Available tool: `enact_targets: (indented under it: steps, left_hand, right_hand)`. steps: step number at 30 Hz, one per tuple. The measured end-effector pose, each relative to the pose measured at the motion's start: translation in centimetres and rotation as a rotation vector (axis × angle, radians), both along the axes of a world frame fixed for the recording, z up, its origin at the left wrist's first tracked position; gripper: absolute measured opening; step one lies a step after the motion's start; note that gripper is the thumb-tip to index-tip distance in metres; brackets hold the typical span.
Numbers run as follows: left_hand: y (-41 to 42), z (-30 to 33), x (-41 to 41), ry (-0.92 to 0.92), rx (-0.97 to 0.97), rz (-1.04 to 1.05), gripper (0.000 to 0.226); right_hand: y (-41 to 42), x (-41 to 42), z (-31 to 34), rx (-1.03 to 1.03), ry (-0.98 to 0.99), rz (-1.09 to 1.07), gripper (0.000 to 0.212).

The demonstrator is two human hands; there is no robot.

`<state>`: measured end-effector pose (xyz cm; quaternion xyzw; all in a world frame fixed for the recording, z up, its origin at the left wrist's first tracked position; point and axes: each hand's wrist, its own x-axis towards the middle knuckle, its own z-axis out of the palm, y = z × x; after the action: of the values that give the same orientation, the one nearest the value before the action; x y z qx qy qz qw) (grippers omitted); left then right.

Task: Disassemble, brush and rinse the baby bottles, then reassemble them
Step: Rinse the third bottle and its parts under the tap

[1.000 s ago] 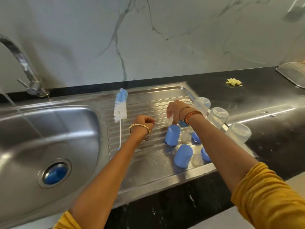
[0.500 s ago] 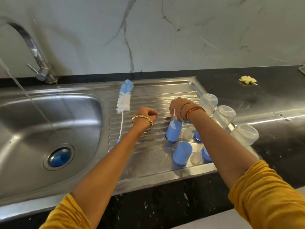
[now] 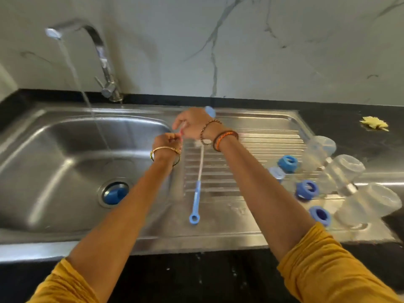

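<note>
Brush [image 3: 197, 186] lies on the drainboard [image 3: 262, 132], handle toward the person, under the right hand [image 3: 192, 125]. Both hands pinch something small, unclear; left hand [image 3: 167, 142] curled.

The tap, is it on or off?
On. A stream of water pours from the tap spout down into the sink.
</note>
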<state>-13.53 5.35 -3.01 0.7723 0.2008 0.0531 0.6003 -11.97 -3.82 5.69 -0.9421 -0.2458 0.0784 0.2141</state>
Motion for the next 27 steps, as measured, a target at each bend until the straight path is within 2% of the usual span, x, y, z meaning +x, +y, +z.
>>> enact_targets:
  steps: [6,9,13,17,21,23,27]
  left_hand:
    - [12.4,-3.2,-1.3,0.098,0.033,0.123,0.02]
    - [18.2,-5.9,-2.1,0.166,0.053,0.208,0.024]
    - [24.3,-10.0,-2.8,0.338,0.084,0.177,0.026]
    - [26.5,-12.9,-3.1,0.54,0.137,0.019,0.023]
    - [26.9,-14.3,-2.2,0.64,0.213,-0.16,0.026]
    - [26.9,-14.9,-1.5,0.631,0.229,-0.194,0.028]
    - [27.1,-15.1,-0.2,0.542,0.229,-0.177,0.026]
  right_hand:
    - [11.6,-0.2,-6.7,0.109,0.377,-0.06,0.025]
    - [15.8,0.2,-9.8,0.053,0.383,-0.097,0.028]
    - [19.8,0.4,-15.0,-0.056,0.399,-0.184,0.029]
    - [21.8,-0.2,-19.8,-0.174,0.512,-0.302,0.024]
    - [23.2,-1.2,-23.7,-0.129,0.649,-0.497,0.038]
    - [24.2,-1.1,-24.5,-0.086,0.664,-0.551,0.038]
    - [25.6,0.9,-24.0,-0.09,0.652,-0.514,0.028]
